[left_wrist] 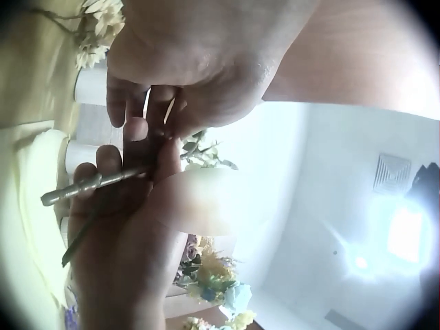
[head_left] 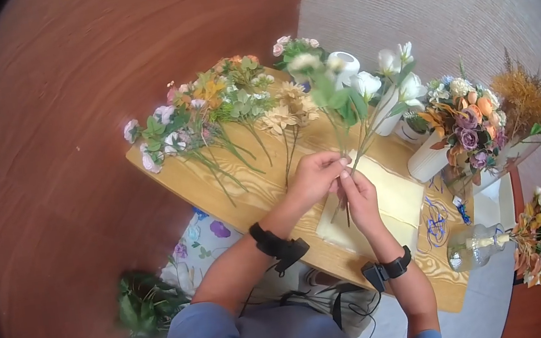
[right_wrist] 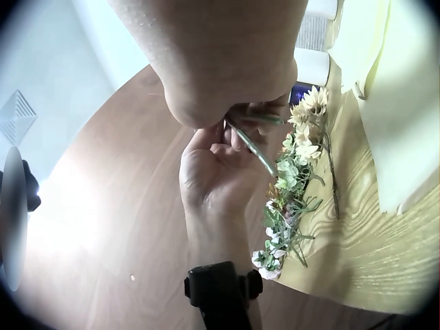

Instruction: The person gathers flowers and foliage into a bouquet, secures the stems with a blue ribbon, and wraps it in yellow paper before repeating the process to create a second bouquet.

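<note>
Both hands meet over the table around the stems of artificial white flowers (head_left: pixel 307 61) with green leaves (head_left: pixel 342 100). My left hand (head_left: pixel 317 178) pinches the stems with thumb and fingertips, right against the other hand. Just below it, my right hand (head_left: pixel 362 199) curls round the same stems. The bare stem ends (left_wrist: pixel 72 190) stick out past the right hand's fingers in the left wrist view. In the head view, the blossoms point away from me, near white flowers (head_left: pixel 411 87) in a white vase. Pale yellow wrapping paper (head_left: pixel 390 186) lies under the hands.
Loose flower stems (head_left: pixel 207 109) lie along the table's left side, with beige flowers (head_left: pixel 286 111) beside them. Right of the paper are a filled ribbed vase (head_left: pixel 427 159), blue cord (head_left: pixel 435 222) and a glass vase (head_left: pixel 465 252). Green foliage (head_left: pixel 145 311) sits low on the left.
</note>
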A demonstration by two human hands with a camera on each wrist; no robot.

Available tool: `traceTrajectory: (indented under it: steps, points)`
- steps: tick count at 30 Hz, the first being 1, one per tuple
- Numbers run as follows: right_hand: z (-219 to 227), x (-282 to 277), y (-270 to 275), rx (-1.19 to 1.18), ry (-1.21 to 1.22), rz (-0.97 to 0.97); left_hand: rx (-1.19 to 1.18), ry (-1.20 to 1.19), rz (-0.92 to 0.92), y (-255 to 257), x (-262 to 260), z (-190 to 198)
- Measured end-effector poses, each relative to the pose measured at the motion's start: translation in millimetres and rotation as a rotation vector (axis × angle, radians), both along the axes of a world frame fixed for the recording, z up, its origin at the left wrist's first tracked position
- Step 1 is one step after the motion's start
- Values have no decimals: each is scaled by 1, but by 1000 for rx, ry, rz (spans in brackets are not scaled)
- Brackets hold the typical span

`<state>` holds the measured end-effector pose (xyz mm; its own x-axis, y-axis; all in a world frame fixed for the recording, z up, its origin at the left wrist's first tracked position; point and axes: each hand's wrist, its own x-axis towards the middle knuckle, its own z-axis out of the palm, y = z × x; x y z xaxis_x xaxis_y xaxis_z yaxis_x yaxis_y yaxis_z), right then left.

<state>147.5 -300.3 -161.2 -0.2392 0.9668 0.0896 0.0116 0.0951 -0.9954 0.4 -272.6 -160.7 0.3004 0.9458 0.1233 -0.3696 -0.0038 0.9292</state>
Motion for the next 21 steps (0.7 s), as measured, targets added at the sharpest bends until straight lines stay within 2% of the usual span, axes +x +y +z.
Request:
traceTrajectory:
  steps: [2, 4, 8, 10, 14, 21]
  points:
    - [-7, 3, 2, 87, 64, -116, -54, -66, 21, 5, 6, -5]
    - [-8, 15, 7, 90, 96, -102, 47, -31, 230, 9, -2, -10]
    - [-7, 26, 14, 114, 51, -137, -38, 5, 303, 11, -21, -2]
    - [0, 25, 12, -33, 104, -86, -48, 13, 311, 12, -24, -3]
    - [6, 21, 8, -23, 82, -91, -40, -5, 365, 15, -29, -11]
    - [8, 20, 8, 23, 86, -212, -83, 38, 362, 13, -41, -20]
